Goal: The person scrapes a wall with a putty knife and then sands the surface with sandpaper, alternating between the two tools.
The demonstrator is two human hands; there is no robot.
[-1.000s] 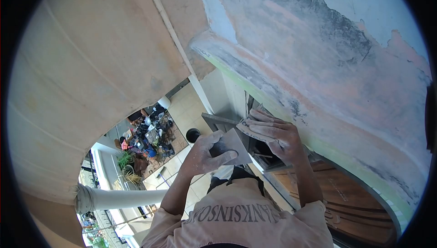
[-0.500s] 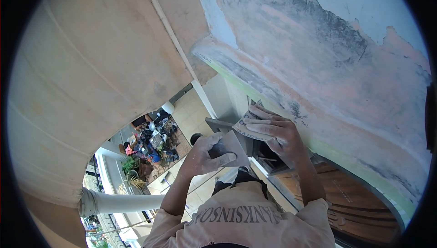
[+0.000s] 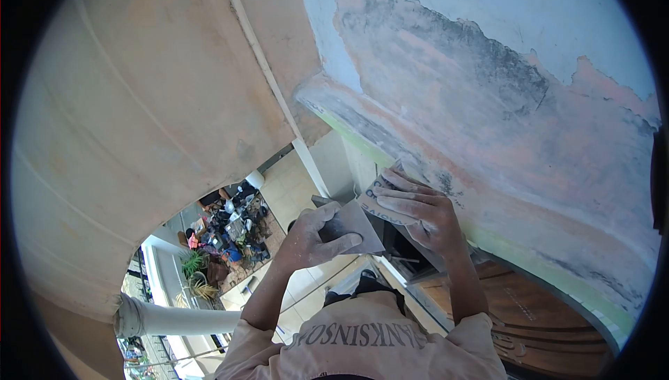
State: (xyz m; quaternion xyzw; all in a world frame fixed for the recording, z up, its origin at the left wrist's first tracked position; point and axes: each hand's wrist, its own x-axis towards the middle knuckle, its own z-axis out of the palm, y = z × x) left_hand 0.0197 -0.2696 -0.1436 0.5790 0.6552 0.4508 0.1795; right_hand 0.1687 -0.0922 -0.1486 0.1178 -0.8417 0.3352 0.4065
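Note:
A dusty grey sheet of sandpaper (image 3: 359,230) is pinched between the thumb and fingers of my left hand (image 3: 310,237). My right hand (image 3: 421,209) presses its fingers over sandpaper with printed backing (image 3: 380,206), its edge bent up near the fingertips. The two sandpaper parts meet or overlap between my hands, and I cannot tell whether they are one sheet. Just beyond my right hand runs the wall's moulded ledge (image 3: 446,164), patchy with white and grey. White dust coats the fingers of both hands.
Peeling paint (image 3: 446,52) covers the wall above the ledge. Below me are a tiled floor (image 3: 286,174), a pile of assorted items (image 3: 233,230), potted plants (image 3: 198,275) and a brown wooden panel (image 3: 536,310). A white column (image 3: 181,318) stands at the lower left.
The view has tilted slightly, so the wall patches sit lower in it. My right hand has shifted a little, with its fingers further over the printed sandpaper. Both hands keep their hold.

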